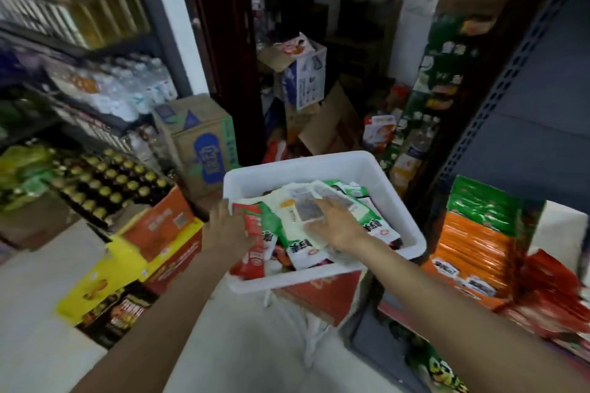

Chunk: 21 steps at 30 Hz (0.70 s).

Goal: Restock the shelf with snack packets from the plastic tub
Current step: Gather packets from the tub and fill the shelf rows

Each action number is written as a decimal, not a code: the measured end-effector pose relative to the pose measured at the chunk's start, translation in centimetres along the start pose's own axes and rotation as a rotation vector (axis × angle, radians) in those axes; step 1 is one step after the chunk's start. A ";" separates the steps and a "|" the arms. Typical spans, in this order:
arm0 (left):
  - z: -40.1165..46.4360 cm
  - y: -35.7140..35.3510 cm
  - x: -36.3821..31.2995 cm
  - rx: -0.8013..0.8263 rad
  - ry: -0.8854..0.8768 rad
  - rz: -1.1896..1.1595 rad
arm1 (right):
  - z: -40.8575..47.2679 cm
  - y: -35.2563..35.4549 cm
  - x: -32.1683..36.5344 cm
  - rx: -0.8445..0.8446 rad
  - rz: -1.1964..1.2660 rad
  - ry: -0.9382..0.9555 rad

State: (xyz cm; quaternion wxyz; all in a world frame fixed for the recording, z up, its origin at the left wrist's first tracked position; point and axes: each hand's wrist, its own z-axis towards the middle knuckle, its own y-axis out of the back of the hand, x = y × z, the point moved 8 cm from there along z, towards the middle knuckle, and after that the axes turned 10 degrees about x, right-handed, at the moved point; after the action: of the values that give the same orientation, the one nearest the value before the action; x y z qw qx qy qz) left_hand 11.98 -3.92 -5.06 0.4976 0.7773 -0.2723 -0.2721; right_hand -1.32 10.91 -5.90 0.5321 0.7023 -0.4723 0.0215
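A person reaches both hands into a white plastic tub (367, 166) heaped with snack packets (300, 217), which sits just left of the shelf (472, 242) (already lined with orange and green packs). The left hand (231, 226) grips red packets at the tub's near-left edge, while the right hand (335, 222) lies with fingers spread flat on the heap, apparently to gather packets for restocking.

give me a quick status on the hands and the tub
Both hands in the white tub. Left hand on red packets, grip unclear; right hand flat on white packets. Nothing lifted. No obstruction seen.
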 end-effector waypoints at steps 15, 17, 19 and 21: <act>1.2 1.7 2.6 -0.086 -0.077 -0.908 | 2.6 -2.3 1.0 0.095 -0.527 -0.171; 1.1 1.7 2.6 -0.052 -0.093 -1.008 | 2.0 -2.4 1.4 0.128 -0.616 -0.137; 1.1 1.6 2.4 0.004 -0.121 -1.095 | 1.6 -2.2 1.5 0.169 -0.624 -0.120; 0.7 1.1 2.1 0.089 -0.108 -1.253 | 1.5 -2.2 1.7 0.188 -0.629 -0.115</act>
State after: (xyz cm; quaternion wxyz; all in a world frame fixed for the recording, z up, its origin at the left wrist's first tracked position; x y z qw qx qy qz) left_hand 12.76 -6.20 -4.62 0.1965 0.7943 0.1989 -0.5393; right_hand 0.41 8.67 -7.22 0.4181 0.8598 -0.2574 -0.1401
